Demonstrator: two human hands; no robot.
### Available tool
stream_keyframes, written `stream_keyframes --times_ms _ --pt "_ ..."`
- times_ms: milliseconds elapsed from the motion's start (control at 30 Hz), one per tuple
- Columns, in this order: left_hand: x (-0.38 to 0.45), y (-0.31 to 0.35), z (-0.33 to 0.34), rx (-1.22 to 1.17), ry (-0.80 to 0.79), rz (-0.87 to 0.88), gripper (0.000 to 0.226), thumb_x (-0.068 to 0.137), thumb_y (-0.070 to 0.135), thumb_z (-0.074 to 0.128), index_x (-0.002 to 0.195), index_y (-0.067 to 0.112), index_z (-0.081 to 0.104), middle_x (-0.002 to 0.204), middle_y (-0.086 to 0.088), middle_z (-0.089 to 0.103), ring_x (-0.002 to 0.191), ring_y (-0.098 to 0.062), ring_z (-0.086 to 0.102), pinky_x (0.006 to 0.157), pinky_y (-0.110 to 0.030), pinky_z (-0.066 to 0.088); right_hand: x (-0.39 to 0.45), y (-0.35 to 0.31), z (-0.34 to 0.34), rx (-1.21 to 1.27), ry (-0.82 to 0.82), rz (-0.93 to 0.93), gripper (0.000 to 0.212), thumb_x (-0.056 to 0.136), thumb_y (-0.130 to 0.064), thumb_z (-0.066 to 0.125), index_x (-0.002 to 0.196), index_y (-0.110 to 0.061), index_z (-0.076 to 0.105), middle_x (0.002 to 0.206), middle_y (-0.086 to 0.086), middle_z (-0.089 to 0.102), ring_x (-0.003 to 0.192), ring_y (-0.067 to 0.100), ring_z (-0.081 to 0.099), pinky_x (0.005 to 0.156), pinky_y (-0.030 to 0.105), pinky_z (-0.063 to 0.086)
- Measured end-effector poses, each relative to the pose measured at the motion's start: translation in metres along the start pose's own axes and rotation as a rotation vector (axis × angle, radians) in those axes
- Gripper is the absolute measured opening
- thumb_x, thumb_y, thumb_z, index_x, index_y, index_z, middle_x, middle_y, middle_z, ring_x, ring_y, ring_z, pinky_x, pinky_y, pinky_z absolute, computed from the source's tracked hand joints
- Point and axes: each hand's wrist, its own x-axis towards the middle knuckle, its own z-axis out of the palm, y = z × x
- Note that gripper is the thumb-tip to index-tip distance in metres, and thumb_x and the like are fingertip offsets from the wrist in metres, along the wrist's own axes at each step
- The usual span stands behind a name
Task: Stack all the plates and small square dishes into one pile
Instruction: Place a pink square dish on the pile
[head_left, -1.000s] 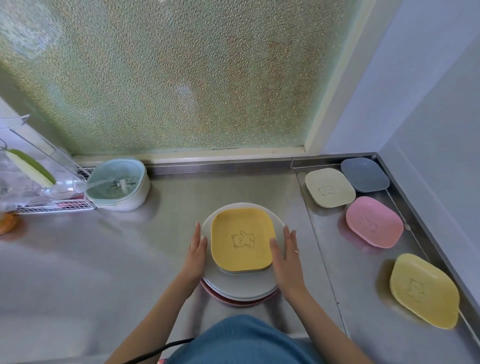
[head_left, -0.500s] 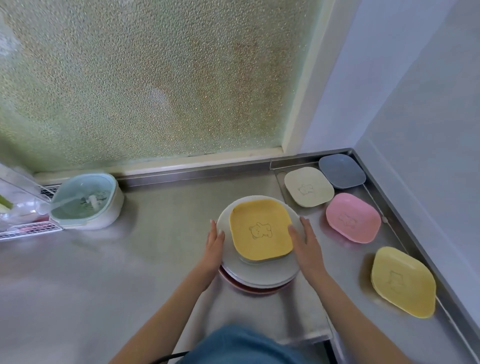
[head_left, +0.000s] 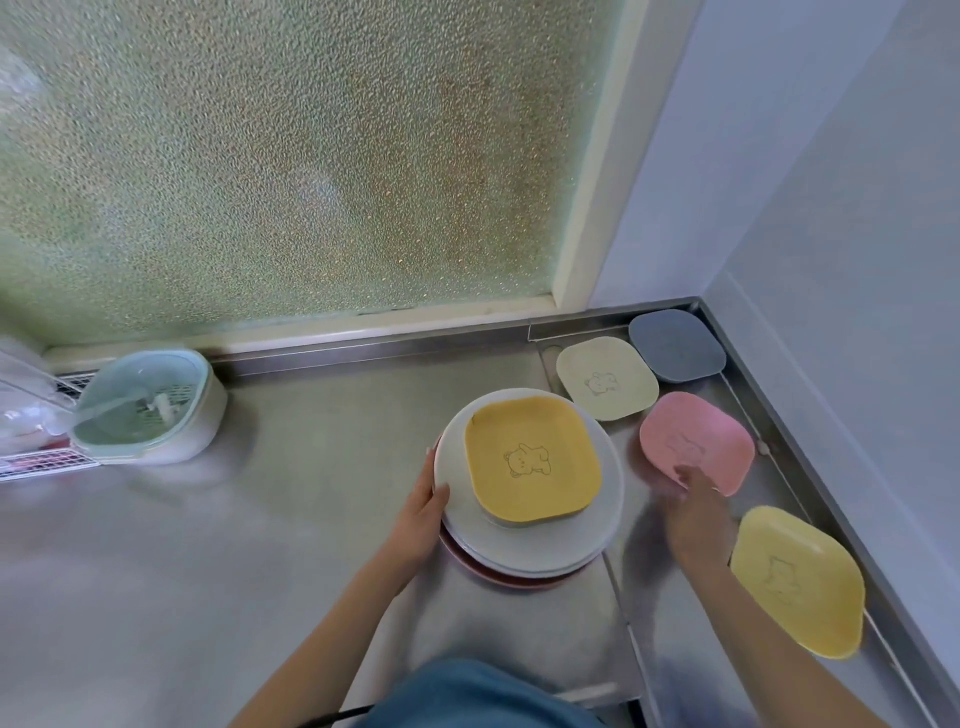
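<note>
A pile of round plates (head_left: 467, 525), white over pink, stands on the steel counter with a yellow square bear dish (head_left: 530, 457) on top. My left hand (head_left: 421, 514) rests against the pile's left rim. My right hand (head_left: 693, 512) is blurred, its fingertips at the near edge of a pink square dish (head_left: 696, 447); whether it grips the dish is unclear. A cream square dish (head_left: 605, 376) and a grey-blue one (head_left: 675, 344) lie behind. Another yellow square dish (head_left: 797, 577) lies at the right.
A mint-lidded container (head_left: 148, 405) stands at the back left beside a wire rack (head_left: 36, 457). Frosted glass (head_left: 291, 166) rises behind the counter. The wall (head_left: 857, 260) and the counter's raised rim (head_left: 810, 457) close off the right side.
My right hand left the pile's right rim and moved right to the pink square dish. The left hand stays at the pile. The view shifted right.
</note>
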Motion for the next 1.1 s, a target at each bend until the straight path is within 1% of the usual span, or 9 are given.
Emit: stream_keyframes --times_ms 100,200,300,433,567,700,833,1000,1100 --pt "-0.004 0.001 0.002 -0.004 -0.004 0.015 0.047 0.101 0.018 0.035 0.131 0.049 0.017 0.133 0.029 0.032 0.132 -0.008 0.033 0.115 -0.035 0.028 0.005 -0.003 0.007 -0.162 0.066 -0.029 0.031 0.094 -0.020 0.042 0.121 -0.015 0.057 0.122 0.014 0.058 0.109 0.038 0.053 0.096 0.046 0.040" --pt "-0.008 0.006 0.003 0.017 0.003 0.023 0.044 0.101 0.016 0.035 0.127 0.046 0.018 0.122 0.032 0.033 0.126 -0.003 0.034 0.106 -0.023 0.031 0.007 -0.004 0.012 -0.295 0.099 -0.061 0.029 0.094 -0.021 0.042 0.113 -0.019 0.064 0.114 0.012 0.061 0.103 0.037 0.054 0.090 0.042 0.041" --pt "-0.011 0.010 0.005 0.048 0.005 0.034 0.049 0.101 0.016 0.035 0.139 0.039 0.016 0.118 0.036 0.031 0.121 0.002 0.031 0.098 -0.016 0.028 0.004 0.001 0.015 -0.348 0.140 -0.086 0.024 0.094 -0.024 0.046 0.103 -0.018 0.067 0.106 0.012 0.063 0.101 0.035 0.052 0.086 0.039 0.036" --pt "-0.011 0.008 0.003 0.097 -0.007 0.031 0.050 0.101 0.020 0.035 0.141 0.041 0.014 0.120 0.039 0.031 0.123 0.001 0.032 0.100 -0.018 0.026 -0.004 -0.002 0.011 -0.320 0.278 -0.160 0.019 0.084 -0.007 0.054 0.099 -0.011 0.065 0.100 0.015 0.061 0.096 0.037 0.052 0.082 0.040 0.037" --pt "-0.011 0.007 0.000 0.134 -0.018 0.023 0.052 0.101 0.022 0.034 0.147 0.035 0.012 0.134 0.026 0.028 0.125 -0.001 0.030 0.102 -0.018 0.023 -0.017 -0.016 0.001 -0.240 0.375 -0.167 0.027 0.078 0.004 0.052 0.099 -0.008 0.063 0.101 0.019 0.061 0.096 0.040 0.053 0.079 0.042 0.039" --pt "-0.007 0.002 -0.003 0.174 -0.017 0.037 0.053 0.101 0.023 0.035 0.148 0.033 0.013 0.142 0.018 0.031 0.128 -0.004 0.031 0.105 -0.021 0.023 -0.036 -0.040 -0.011 -0.159 0.422 -0.317 0.021 0.080 0.000 0.053 0.095 -0.010 0.064 0.098 0.016 0.061 0.091 0.040 0.054 0.076 0.042 0.042" --pt "-0.004 0.001 -0.005 0.207 -0.007 0.066 0.051 0.100 0.020 0.036 0.148 0.029 0.018 0.137 0.016 0.033 0.135 -0.014 0.033 0.105 -0.023 0.024 -0.068 -0.064 -0.010 -0.087 0.519 -0.591 0.020 0.082 -0.019 0.046 0.083 -0.017 0.066 0.083 0.007 0.061 0.078 0.033 0.058 0.068 0.036 0.036" --pt "-0.003 0.018 -0.008 0.149 0.083 0.043 0.051 0.102 0.032 0.029 0.150 0.025 0.012 0.156 0.000 0.022 0.144 -0.019 0.021 0.119 -0.035 0.015 -0.097 -0.078 0.003 -0.060 0.406 -0.866 0.021 0.077 -0.010 0.052 0.081 -0.025 0.065 0.079 -0.002 0.060 0.076 0.017 0.047 0.066 0.032 0.030" --pt "-0.007 0.037 -0.004 0.072 0.077 0.125 0.051 0.102 0.032 0.023 0.150 0.023 0.010 0.158 0.001 0.013 0.146 -0.015 0.015 0.116 -0.028 0.012 -0.109 -0.077 0.012 -0.190 0.301 -0.904 0.024 0.075 -0.009 0.052 0.080 -0.028 0.066 0.075 -0.006 0.059 0.072 0.017 0.053 0.065 0.027 0.027"
